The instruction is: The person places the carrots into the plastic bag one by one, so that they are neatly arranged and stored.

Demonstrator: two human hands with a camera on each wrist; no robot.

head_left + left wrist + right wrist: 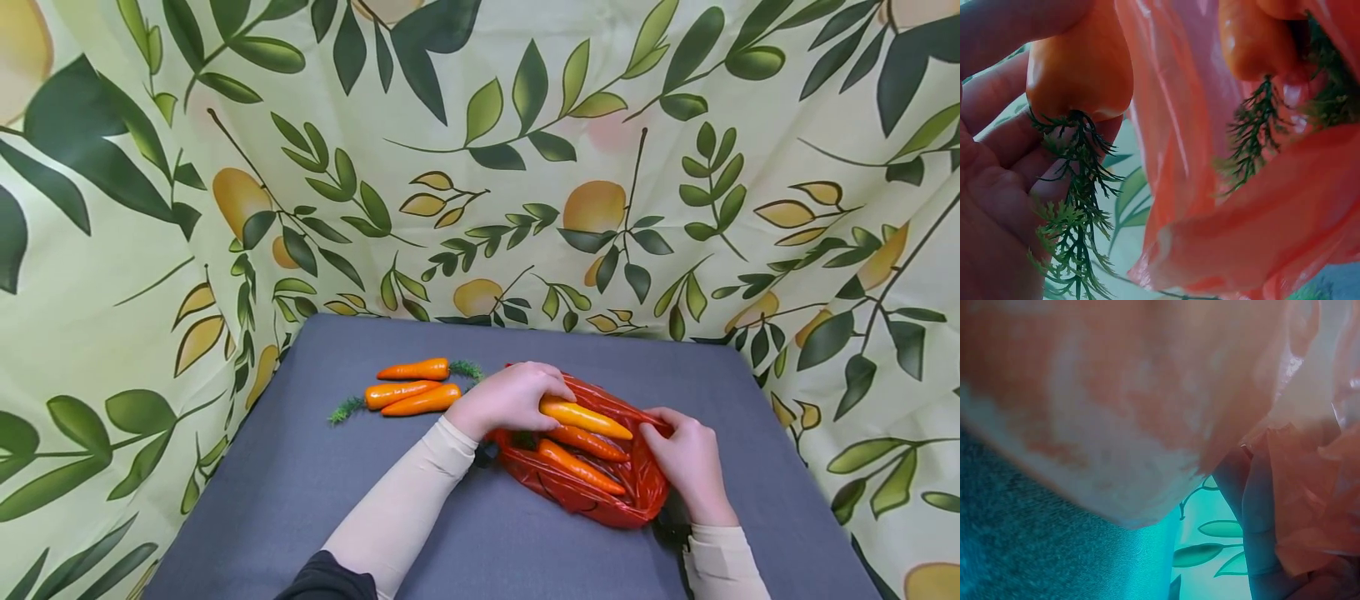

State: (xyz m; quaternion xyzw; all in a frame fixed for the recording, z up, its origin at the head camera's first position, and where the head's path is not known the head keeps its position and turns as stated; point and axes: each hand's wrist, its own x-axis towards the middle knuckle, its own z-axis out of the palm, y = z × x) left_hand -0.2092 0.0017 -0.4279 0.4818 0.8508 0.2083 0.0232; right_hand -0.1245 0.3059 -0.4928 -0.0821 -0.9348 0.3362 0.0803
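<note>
My left hand (517, 398) grips an orange carrot (587, 417) by its thick end, above the mouth of a red plastic bag (558, 490). Green leaves (1079, 206) hang from that carrot in the left wrist view, beside the palm. Inside the bag lie a carrot (581, 468) and a redder carrot (590, 442), partly under the held one. At the right side my right hand (688, 461) pinches the bag's edge between thumb and fingers. The right wrist view is mostly filled by the bag's film (1147, 406), with fingers (1260, 519) behind it.
Left of the bag, three carrots lie on the grey table (315, 483): one at the back (412, 369), one in the middle (397, 392) and one in front (422, 401). A leaf-patterned cloth (480, 192) hangs behind and along both sides.
</note>
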